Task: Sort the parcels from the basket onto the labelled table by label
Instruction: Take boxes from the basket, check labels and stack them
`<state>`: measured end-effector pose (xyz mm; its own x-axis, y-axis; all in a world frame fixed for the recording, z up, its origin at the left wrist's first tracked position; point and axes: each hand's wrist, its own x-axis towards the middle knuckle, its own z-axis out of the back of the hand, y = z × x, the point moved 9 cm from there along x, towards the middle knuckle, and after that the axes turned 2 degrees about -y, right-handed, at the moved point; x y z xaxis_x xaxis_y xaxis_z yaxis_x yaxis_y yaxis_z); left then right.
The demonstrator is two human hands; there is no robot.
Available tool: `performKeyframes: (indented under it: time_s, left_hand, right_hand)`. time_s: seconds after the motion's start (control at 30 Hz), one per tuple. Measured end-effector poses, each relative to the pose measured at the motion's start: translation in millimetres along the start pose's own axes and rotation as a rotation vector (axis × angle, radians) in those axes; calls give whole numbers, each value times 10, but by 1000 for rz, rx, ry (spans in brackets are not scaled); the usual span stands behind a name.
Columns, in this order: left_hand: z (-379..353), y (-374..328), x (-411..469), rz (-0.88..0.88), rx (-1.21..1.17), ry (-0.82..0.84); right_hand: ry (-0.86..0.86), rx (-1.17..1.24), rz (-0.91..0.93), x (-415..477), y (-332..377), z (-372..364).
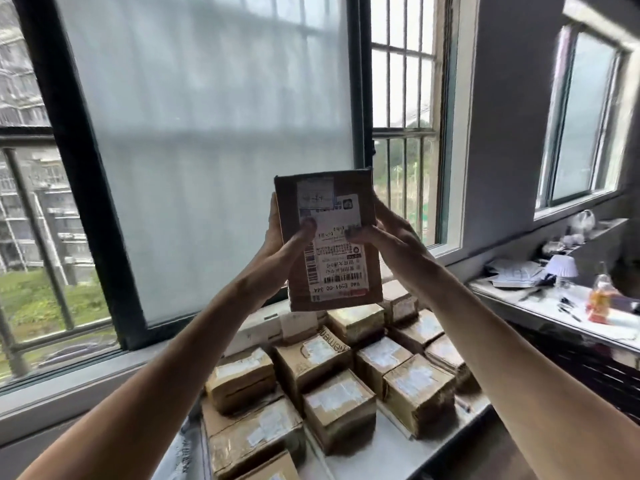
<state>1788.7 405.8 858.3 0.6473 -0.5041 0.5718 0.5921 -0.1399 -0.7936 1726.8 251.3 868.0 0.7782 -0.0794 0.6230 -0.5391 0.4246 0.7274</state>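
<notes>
Aloft, both hands, left (pixel 277 230) and right (pixel 388 230), grip one parcel (pixel 329 244).

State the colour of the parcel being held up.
Brown cardboard parcel with a white shipping label; head view.

I see the parcel (pixel 332 251) raised between my left hand (pixel 278 233), at its left edge, and my right hand (pixel 389 232), at its right edge, before the window (pixel 207 133). Below it, boxes (pixel 339 407) sit packed together on the table (pixel 384 452). Farther right, a ledge (pixel 540 306) bears a lamp (pixel 561 266) and a bottle (pixel 601 292).
</notes>
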Motion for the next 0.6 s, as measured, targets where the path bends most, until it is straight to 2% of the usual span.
performKeyframes:
  time_s: [0.33,0.47,0.6]
  left_hand:
    - [-1013,752,1032,-23,-104,110]
    - [-1414,1105,1648,-64,-145,147]
    - [-1717,1521,2312,-35,-204,138]
  right_hand:
    - [-67,-97,-65,318,-935,1044]
    - [-138,-145,-88,606,-1351,1507]
    - [-139,-190,-131,1051,-1756,1934]
